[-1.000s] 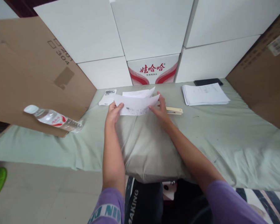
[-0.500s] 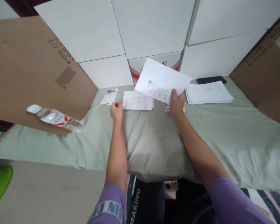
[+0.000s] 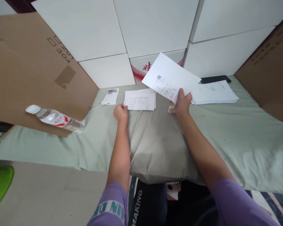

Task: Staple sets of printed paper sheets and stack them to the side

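I see my right hand (image 3: 182, 102) pinching a single printed sheet (image 3: 171, 78) by its lower corner, thumb on top, so the sheet stands lifted and tilted above the pillow (image 3: 155, 141), its far edge up in front of the red-printed box (image 3: 143, 66). My left hand (image 3: 121, 112) is curled closed at the pillow's far left corner, its knuckles touching the near left corner of the flat papers (image 3: 140, 99) that lie just beyond the pillow; I cannot tell whether it grips an edge of them or only rests there. A beige stapler (image 3: 171, 109) lies at the pillow's far right corner, mostly hidden under my right hand. To the right of the pillow, further back, sits a paper stack (image 3: 213, 92), with a dark phone (image 3: 215, 78) touching its far edge. Left of the flat papers lies a small slip (image 3: 110, 97) with a metal clip (image 3: 112, 91) on its far end. Well to the left of the pillow, a water bottle (image 3: 54, 118) lies on its side against a cardboard sheet (image 3: 30, 72). The pillow rests on a pale green bedsheet (image 3: 238, 138).
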Available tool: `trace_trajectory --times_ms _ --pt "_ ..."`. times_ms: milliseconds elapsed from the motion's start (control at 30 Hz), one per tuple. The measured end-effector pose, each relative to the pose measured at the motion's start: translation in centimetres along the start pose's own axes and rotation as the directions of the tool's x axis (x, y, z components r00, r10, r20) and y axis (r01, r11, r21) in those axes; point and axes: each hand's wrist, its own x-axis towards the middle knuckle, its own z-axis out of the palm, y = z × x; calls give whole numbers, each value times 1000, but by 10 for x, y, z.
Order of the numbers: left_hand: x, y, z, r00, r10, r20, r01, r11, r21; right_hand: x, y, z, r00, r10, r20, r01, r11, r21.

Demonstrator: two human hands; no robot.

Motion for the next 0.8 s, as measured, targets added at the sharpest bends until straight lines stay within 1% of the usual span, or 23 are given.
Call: trace_trajectory --times_ms 67,133,167,233,300,367,433,500,633,733,800 --pt "2 -1 2 996 61 -61 -69 990 -125 2 1 -2 999 -18 28 19 999 -28" --pt "4 -1 3 983 115 -142 -152 947 -283 4 2 -4 994 -68 89 74 995 -72" --pt "6 -1 4 978 119 -171 -175 915 -363 5 3 -4 988 -93 123 105 990 -92" --pt "8 0 4 978 81 -192 -168 849 -501 5 5 -5 977 -123 172 144 983 -117" --pt "9 1 5 986 29 -166 -126 778 -615 4 8 -6 974 -116 195 142 982 -128" --pt "11 3 5 995 2 -104 -78 680 -729 2 11 -4 973 -87 216 117 984 -132" --pt "12 6 5 1000 7 -16 -17 570 -821 -1 14 -2 970 -54 238 89 986 -139" --pt "13 8 5 998 19 53 37 494 -869 -5 17 1 970 -8 243 46 987 -152" --pt "15 9 4 993 9 117 103 422 -901 -19 19 10 963 86 255 -33 979 -203" --pt "17 9 2 991 -21 136 134 370 -919 -31 19 17 950 84 301 -1 964 -264" --pt "18 11 2 992 -6 123 118 332 -936 -40 21 20 935 76 348 32 955 -295"
